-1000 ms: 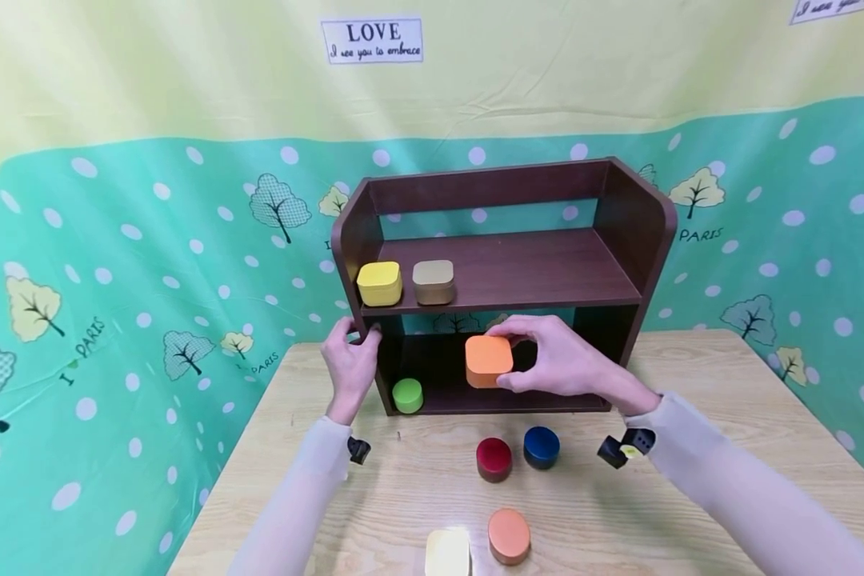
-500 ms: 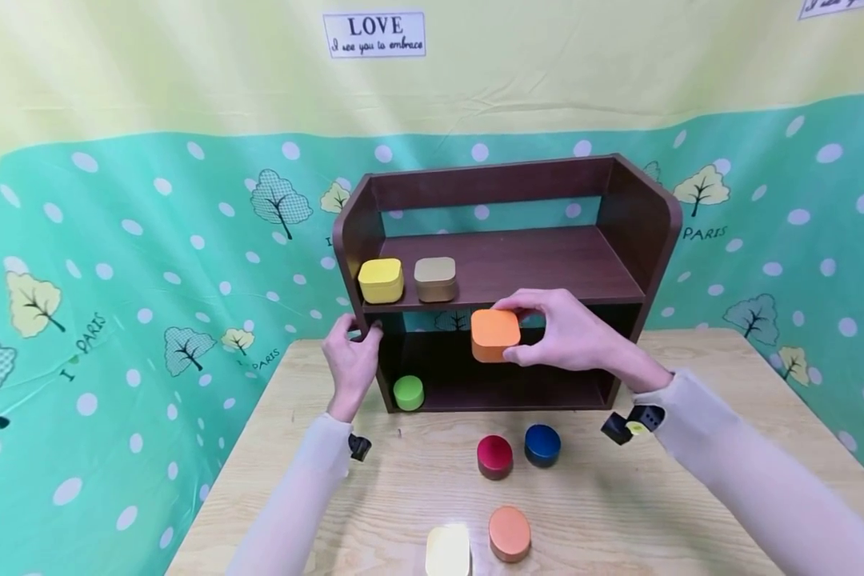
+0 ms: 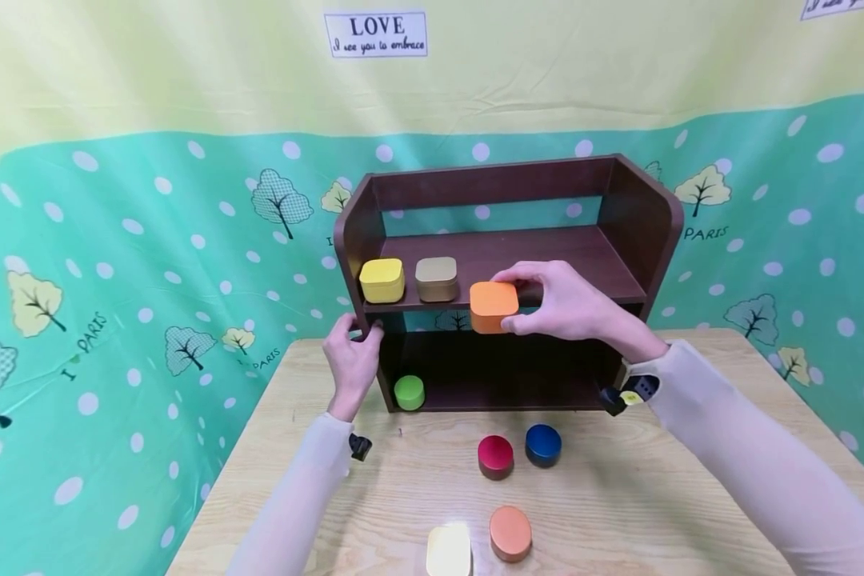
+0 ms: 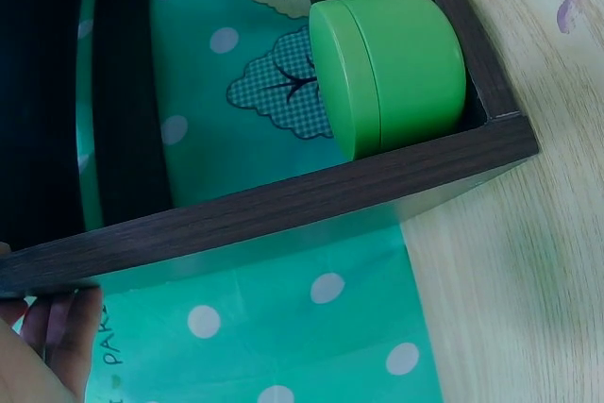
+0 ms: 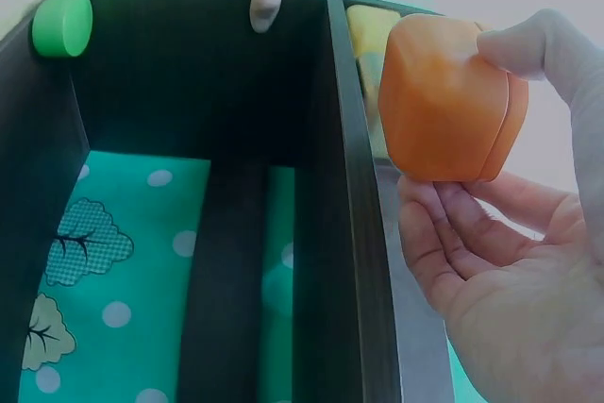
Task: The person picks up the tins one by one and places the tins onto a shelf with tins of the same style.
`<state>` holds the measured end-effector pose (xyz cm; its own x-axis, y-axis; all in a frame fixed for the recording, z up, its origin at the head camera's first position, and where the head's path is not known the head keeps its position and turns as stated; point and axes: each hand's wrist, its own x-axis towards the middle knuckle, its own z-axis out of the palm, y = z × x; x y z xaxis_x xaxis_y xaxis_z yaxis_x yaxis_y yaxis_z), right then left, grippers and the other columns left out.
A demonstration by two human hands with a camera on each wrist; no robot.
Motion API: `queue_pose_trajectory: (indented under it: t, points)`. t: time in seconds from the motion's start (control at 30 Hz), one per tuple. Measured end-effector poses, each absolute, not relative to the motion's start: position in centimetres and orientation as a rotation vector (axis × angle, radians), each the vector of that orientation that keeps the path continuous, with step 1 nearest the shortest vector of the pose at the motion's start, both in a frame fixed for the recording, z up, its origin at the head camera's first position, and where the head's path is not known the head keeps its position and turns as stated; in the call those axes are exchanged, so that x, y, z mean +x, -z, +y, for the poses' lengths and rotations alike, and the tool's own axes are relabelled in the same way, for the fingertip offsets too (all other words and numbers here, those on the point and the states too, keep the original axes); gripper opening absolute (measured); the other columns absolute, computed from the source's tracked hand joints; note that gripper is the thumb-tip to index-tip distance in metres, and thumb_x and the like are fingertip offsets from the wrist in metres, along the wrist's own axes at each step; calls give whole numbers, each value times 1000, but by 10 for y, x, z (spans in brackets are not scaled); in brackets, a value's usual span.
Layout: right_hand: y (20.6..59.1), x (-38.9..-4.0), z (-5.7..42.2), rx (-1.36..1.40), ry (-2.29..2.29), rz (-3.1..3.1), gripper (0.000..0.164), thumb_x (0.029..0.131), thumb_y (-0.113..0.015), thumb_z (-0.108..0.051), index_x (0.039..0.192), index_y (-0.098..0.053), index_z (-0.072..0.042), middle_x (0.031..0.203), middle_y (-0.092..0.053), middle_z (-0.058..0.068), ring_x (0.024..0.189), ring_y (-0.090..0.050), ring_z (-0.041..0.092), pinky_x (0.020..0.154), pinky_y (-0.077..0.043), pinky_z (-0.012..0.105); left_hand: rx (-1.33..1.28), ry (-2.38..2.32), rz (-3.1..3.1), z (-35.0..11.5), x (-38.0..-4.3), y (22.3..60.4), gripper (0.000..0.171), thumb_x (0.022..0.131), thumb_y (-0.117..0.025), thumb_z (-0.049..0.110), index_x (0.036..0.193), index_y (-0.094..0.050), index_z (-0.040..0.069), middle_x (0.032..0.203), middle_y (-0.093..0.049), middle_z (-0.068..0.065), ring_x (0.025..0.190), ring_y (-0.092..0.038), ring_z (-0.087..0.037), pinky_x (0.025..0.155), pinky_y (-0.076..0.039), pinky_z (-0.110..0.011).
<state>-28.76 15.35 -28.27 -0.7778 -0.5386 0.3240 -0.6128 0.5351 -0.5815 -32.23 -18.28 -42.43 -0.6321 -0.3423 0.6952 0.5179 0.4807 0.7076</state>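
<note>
My right hand [image 3: 562, 300] pinches an orange square tin with rounded corners [image 3: 494, 308] between thumb and fingers, in front of the upper board's edge. In the right wrist view the orange tin [image 5: 448, 101] overlaps that board. My left hand [image 3: 351, 360] grips the left side panel of the dark brown two-tier shelf [image 3: 511, 300], thumb on the inner face. A yellow square tin [image 3: 382, 280] and a brownish-gold square tin [image 3: 436, 278] stand on the upper tier at the left. A green round tin [image 3: 409, 392] sits at the lower tier's left end.
On the wooden table [image 3: 619, 496] before the shelf stand a red round tin [image 3: 495, 456] and a blue round tin [image 3: 543, 445]. Closer in are a salmon round tin [image 3: 510, 533] and a pale gold square tin [image 3: 449, 552]. A patterned curtain [image 3: 151, 280] hangs behind.
My right hand has lifted the orange tin from in front of the lower tier up to the upper board's edge. The left hand stays on the side panel.
</note>
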Motion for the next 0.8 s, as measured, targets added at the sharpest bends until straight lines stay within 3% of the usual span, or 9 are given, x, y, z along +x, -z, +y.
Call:
queue_pose_trajectory:
  t: [0.8]
  points:
    - [267, -326, 153, 889, -1100, -2759, 56, 93, -79, -16, 146, -65, -2, 138, -70, 21, 117, -65, 35, 107, -56, 52, -146, 1322, -1892, -184, -322, 425, 10, 90, -75, 5, 93, -71, -4, 89, -72, -25, 85, -75, -38, 72, -53, -4]
